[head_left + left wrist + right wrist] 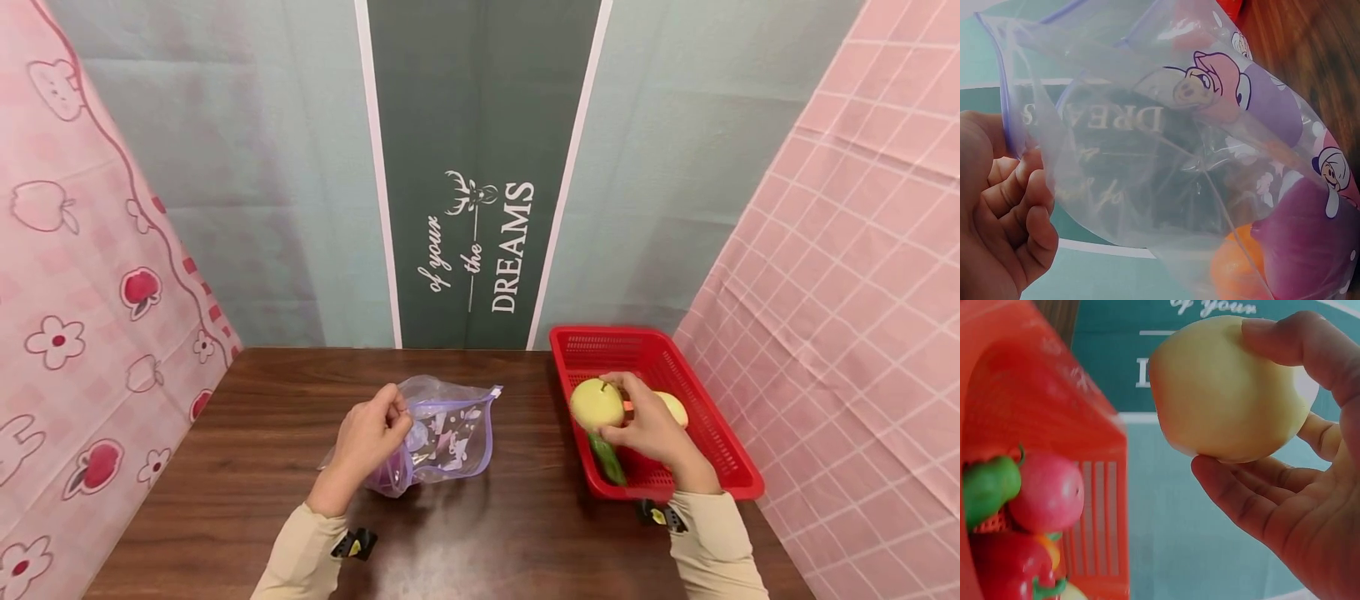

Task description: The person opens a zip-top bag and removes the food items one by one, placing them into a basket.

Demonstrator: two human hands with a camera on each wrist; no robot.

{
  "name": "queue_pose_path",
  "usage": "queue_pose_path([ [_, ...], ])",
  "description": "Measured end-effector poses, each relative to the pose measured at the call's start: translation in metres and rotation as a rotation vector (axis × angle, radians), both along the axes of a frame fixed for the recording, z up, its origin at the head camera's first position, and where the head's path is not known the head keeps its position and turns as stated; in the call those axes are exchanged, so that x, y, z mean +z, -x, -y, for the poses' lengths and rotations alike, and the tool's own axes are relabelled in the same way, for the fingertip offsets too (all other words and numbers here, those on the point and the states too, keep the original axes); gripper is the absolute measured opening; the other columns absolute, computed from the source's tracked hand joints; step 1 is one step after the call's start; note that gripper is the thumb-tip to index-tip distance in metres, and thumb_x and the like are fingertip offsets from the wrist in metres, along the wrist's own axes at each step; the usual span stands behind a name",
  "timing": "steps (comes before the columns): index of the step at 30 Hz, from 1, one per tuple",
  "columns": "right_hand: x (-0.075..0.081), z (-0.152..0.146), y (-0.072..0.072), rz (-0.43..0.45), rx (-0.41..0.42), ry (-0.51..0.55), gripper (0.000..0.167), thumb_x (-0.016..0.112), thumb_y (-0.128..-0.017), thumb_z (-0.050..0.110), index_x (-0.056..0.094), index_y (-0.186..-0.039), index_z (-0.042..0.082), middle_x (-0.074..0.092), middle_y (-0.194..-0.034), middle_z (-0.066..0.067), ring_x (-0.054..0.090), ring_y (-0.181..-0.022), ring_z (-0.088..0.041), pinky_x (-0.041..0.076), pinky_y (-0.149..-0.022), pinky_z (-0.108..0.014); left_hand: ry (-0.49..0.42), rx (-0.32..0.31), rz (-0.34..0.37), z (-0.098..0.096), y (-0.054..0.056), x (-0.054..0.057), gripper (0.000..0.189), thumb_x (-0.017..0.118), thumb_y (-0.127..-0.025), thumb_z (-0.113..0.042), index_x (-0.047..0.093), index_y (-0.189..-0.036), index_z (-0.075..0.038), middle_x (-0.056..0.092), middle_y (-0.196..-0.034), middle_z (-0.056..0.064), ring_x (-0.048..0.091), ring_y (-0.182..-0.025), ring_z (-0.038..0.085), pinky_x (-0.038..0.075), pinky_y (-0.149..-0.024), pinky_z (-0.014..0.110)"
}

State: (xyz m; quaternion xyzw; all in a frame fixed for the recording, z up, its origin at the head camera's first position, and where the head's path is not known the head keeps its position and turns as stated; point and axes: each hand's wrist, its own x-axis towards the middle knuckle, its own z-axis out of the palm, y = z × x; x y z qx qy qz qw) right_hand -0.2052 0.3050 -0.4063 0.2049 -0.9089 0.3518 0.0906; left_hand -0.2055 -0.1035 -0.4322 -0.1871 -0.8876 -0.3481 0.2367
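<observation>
My left hand (369, 435) pinches the rim of a clear zip bag (457, 437) with purple edging and cartoon prints. The bag's mouth gapes to the right, with a white slider at its far corner. Through the plastic in the left wrist view, an orange fruit (1235, 265) and a purple, onion-like thing (1307, 244) show. My right hand (651, 423) grips a round, pale yellow pear (1229, 394) with a short stem, thumb on one side and fingers on the other. In the head view, the pear overlaps the left side of a red basket (723, 442).
Inside the basket, a long green vegetable (607, 460) and another pale yellow fruit (672, 408) lie around the right hand. The right wrist view also shows a green pepper (991, 487), a pink round fruit (1047, 490) and a red bell pepper (1010, 565). A wooden table (247, 450) lies beneath.
</observation>
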Motion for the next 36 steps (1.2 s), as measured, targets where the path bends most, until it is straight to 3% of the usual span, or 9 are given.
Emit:
queue_pose_path([
  [7, -0.008, -0.022, -0.006, -0.003, -0.074, 0.018, 0.068, 0.084, -0.06, 0.002, 0.046, -0.117, 0.001, 0.054, -0.106, -0.016, 0.059, -0.083, -0.033, 0.052, -0.063, -0.037, 0.007, -0.004, 0.002, 0.001, -0.001, -0.001, 0.01, 0.057, -0.072, -0.011, 0.05, -0.075, -0.017, 0.043, -0.056, -0.016, 0.04, -0.047, 0.004, 0.033, -0.044, 0.026],
  [15, -0.02, -0.044, -0.016, 0.039, -0.175, 0.018, 0.071, 0.083, -0.063, 0.005, 0.043, -0.122, 0.001, 0.051, -0.112, -0.026, 0.058, -0.091, -0.043, 0.051, -0.067, -0.047, 0.007, -0.001, 0.003, 0.0, -0.001, -0.001, 0.009, 0.056, -0.072, -0.011, 0.05, -0.075, -0.017, 0.044, -0.056, -0.016, 0.04, -0.048, 0.004, 0.034, -0.045, 0.026],
  [24, -0.03, -0.069, -0.025, 0.025, -0.271, -0.034, 0.072, 0.083, -0.065, 0.009, 0.042, -0.123, -0.003, 0.052, -0.111, -0.032, 0.06, -0.087, -0.041, 0.051, -0.067, -0.04, 0.012, -0.002, 0.005, -0.001, -0.002, 0.0, 0.006, 0.055, -0.073, -0.013, 0.05, -0.075, -0.016, 0.043, -0.056, -0.015, 0.04, -0.047, 0.004, 0.033, -0.045, 0.026],
  [29, -0.034, -0.081, -0.026, 0.001, -0.302, -0.05, 0.072, 0.083, -0.062, 0.006, 0.042, -0.121, -0.008, 0.051, -0.109, -0.034, 0.058, -0.088, -0.045, 0.049, -0.068, -0.043, 0.008, 0.005, 0.012, -0.001, -0.003, 0.001, 0.008, 0.056, -0.072, -0.012, 0.05, -0.075, -0.017, 0.043, -0.056, -0.016, 0.04, -0.048, 0.005, 0.033, -0.045, 0.027],
  [36, -0.041, -0.097, -0.03, -0.038, -0.339, -0.077, 0.069, 0.082, -0.06, 0.005, 0.044, -0.115, -0.01, 0.053, -0.102, -0.033, 0.055, -0.084, -0.043, 0.044, -0.063, -0.038, 0.017, -0.001, 0.021, -0.001, -0.003, 0.0, 0.007, 0.056, -0.074, -0.013, 0.05, -0.076, -0.017, 0.043, -0.056, -0.016, 0.04, -0.047, 0.004, 0.033, -0.045, 0.026],
])
